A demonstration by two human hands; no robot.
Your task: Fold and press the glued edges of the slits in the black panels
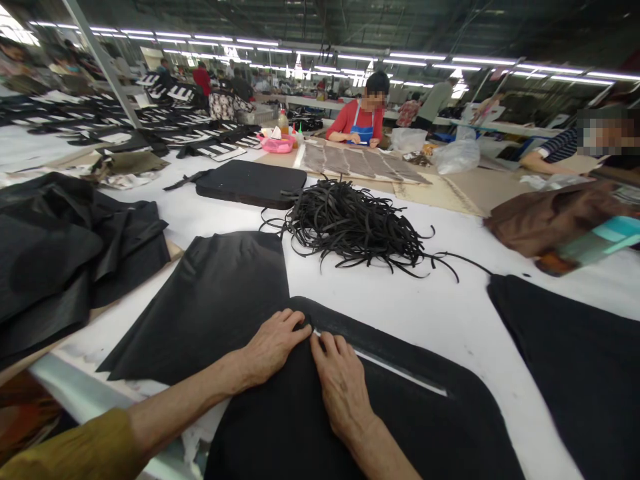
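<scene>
A black fabric panel with rounded corners lies in front of me on the white table. A narrow white strip runs slantwise across it. My left hand is closed on a fold of the black fabric at the strip's left end, thumb and fingers pinched together. Close beside it, my right hand has its fingers bent and pressed together on the same fabric, fingertips at the strip's end. Part of the strip is hidden under this hand. To the left, another black sheet lies partly against the panel.
Beyond the panel sits a tangled heap of black straps, beside a black padded stack. Black fabric is piled at left, more black fabric at right. A teal-lidded bottle lies near brown cloth. A person works opposite.
</scene>
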